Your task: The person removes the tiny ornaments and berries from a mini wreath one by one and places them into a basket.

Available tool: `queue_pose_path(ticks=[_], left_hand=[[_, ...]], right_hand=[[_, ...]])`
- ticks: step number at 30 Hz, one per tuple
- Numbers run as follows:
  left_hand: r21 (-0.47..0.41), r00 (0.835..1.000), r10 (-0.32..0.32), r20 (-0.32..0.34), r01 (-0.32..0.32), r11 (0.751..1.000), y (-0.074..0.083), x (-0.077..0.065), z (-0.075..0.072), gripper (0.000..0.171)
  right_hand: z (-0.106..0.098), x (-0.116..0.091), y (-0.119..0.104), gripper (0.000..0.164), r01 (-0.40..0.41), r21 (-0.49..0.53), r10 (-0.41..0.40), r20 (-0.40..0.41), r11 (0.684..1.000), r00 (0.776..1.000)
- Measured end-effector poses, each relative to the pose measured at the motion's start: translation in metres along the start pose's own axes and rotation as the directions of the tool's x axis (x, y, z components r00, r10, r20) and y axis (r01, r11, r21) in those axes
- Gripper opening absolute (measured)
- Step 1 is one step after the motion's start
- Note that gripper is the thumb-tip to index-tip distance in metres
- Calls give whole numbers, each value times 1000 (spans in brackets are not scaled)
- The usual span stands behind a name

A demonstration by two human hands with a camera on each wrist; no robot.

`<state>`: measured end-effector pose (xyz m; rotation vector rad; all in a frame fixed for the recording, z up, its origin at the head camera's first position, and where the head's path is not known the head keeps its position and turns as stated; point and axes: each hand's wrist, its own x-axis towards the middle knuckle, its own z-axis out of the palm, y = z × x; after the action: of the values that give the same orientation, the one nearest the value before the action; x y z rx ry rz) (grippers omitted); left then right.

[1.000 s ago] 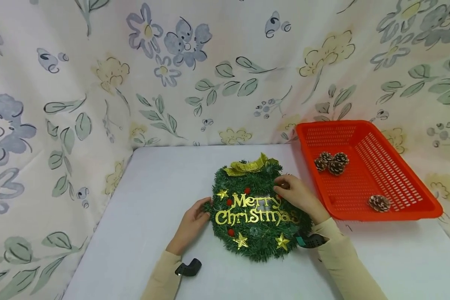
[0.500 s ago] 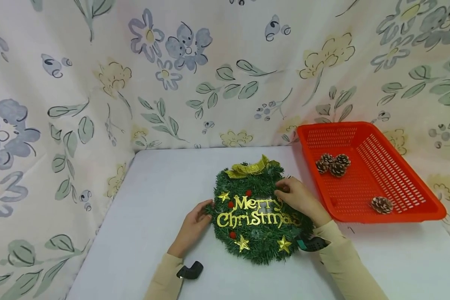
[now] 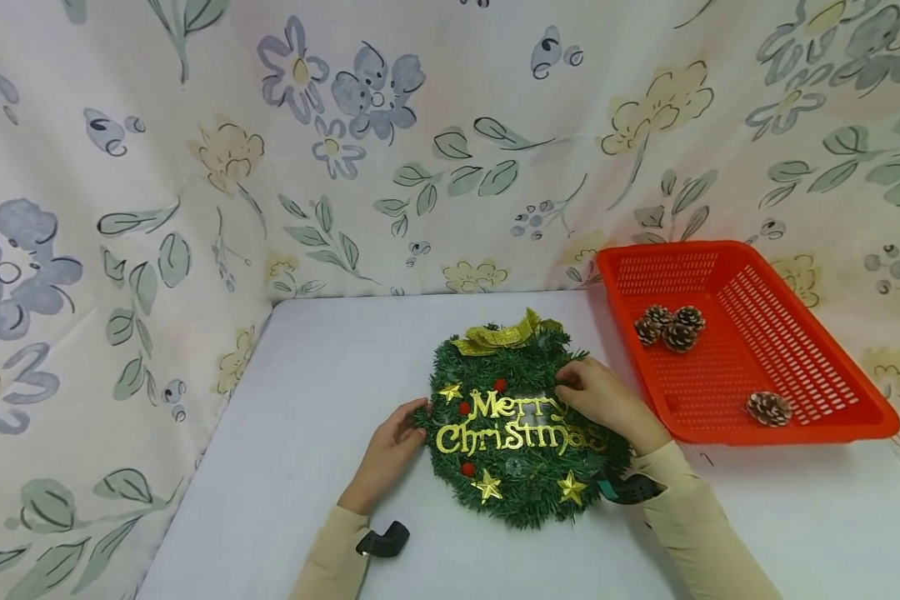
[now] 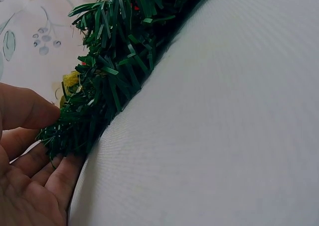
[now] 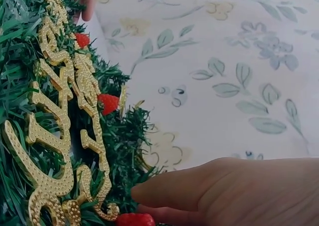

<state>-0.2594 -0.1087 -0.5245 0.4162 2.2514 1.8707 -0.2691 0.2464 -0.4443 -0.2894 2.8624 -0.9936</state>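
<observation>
A green Christmas wreath lies on the white table, with gold "Merry Christmas" lettering, gold stars, red berries and a gold ribbon bow at its top. At the wreath's left edge my left hand holds the greenery. The left wrist view has that thumb on top and fingers beneath the sprigs. My right hand reaches over the upper right part, thumb and curled fingertips pinching into the greenery. In the right wrist view its thumb lies just above a red berry; anything between the fingertips is hidden.
To the right a red plastic basket holds a cluster of pinecones near its back left and one lone pinecone towards the front. A floral curtain hangs behind and left of the table.
The whole view shifts slightly. Both hands keep their places on the wreath, the right one making at most a tiny movement. Wreath and pinecones stay where they were.
</observation>
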Motion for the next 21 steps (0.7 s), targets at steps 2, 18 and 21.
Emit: queue_pose_path(ticks=[2,18,21], left_hand=[[-1,1000,-2,-2,2,1000,1,0,0,52],[28,1000,-7,-7,7,1000,4,-2,1,49],[19,1000,-3,-8,3,1000,4,-2,1,49]], right_hand=[[-1,-1,-1,27,-6,-14,6,11,1000,1000],[-3,-3,-2,23,2,-60,1,38,998,999],[-4,-4,-2,23,-6,-48,8,54,999,999]])
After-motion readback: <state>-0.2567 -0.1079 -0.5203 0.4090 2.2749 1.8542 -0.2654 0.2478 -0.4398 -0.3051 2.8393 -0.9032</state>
